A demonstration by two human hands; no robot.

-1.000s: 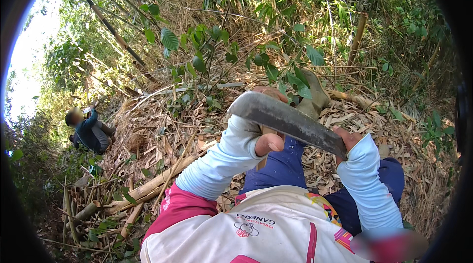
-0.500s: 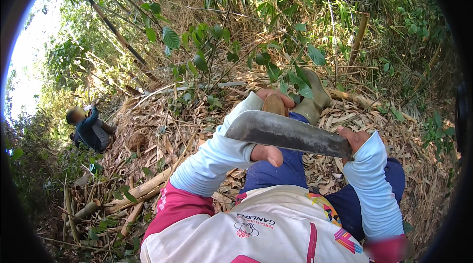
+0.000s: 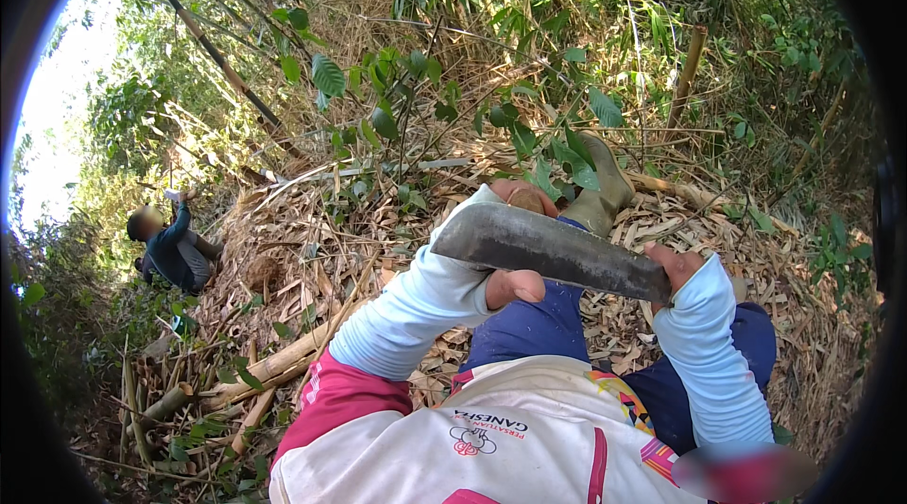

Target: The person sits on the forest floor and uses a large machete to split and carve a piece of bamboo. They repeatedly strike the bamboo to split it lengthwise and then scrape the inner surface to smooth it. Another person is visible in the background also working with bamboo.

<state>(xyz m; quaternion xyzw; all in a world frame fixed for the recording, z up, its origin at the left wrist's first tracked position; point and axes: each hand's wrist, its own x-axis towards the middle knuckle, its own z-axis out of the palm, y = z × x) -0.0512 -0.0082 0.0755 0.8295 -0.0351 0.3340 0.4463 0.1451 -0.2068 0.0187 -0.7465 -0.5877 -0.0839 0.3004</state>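
A machete (image 3: 557, 254) with a broad, dark grey blade lies crosswise above my thighs. My right hand (image 3: 673, 270) is closed round its handle end, most of which the fingers hide. The blade's wide tip points left and passes over my left hand (image 3: 515, 289). That hand's thumb shows on the near side of the blade, its fingers on the far side. Under those fingers a brown, block-like piece (image 3: 526, 203) shows in part, gripped in the left hand. The blade hides the rest of it, and I cannot tell whether the two touch.
My rubber boot (image 3: 605, 190) rests on dry leaf litter (image 3: 302, 258). A leafy sapling (image 3: 397, 117) stands just ahead. Cut bamboo poles (image 3: 274, 367) lie at the left, and a stump (image 3: 688, 74) rises at the far right. Another person (image 3: 175, 244) sits at the far left.
The machete blade has shifted slightly away from me and covers more of the brown piece. My right hand has moved a little to the left with it. The other person's arm has risen.
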